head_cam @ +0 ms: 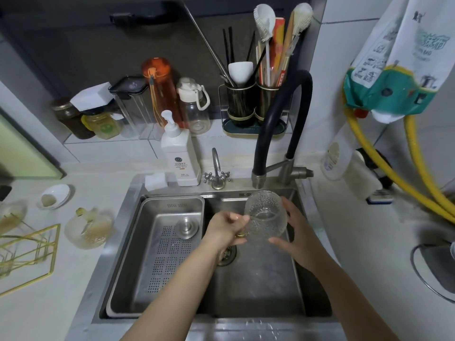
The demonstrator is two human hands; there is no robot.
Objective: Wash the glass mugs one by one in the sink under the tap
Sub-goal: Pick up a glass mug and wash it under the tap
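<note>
A glass mug [266, 216] is held over the sink [258, 286], tilted with its mouth towards the tap [258, 180] just above it. The mug lies between the two hands. The gold handle, low on the mug's left side, is gripped by the left hand [225, 228], fingers curled round it. The right side and base are cupped by the right hand [294, 231], fingers bent against the glass. The handle is mostly hidden by the left fingers. Whether water is running cannot be made out. A second mug [88, 228] lies on the counter to the left, blurred, beside a gold rack [27, 252] cut off by the frame edge.
</note>
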